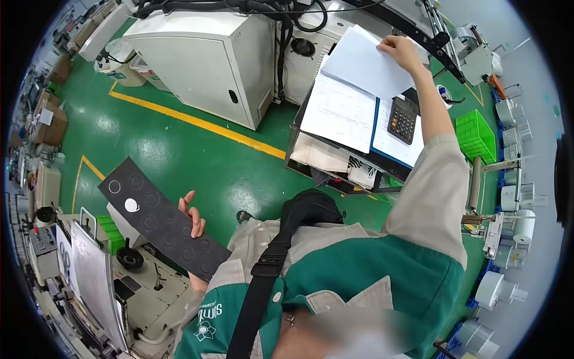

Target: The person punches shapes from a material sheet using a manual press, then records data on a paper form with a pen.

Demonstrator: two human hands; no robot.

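Bright, even overhead light fills the scene. Just beyond the left hand fingers, the glossy green floor shows soft white glare, while the black strip they grip looks matte. The paper sheets under the right hand fingers look nearly washed out. Shadows are faint. Fisheye bending curves all edges inside 1 black border.

Right arm stretched far forward, left arm tucked low by the chest.
The right arm runs almost straight, its sleeve ending well behind the fingers and the bare wrist leading to the right hand, whose fingers are pinched together. The left arm is bent close to the body, and the left hand sits low, palm hidden, its fingers curled over in a grip.
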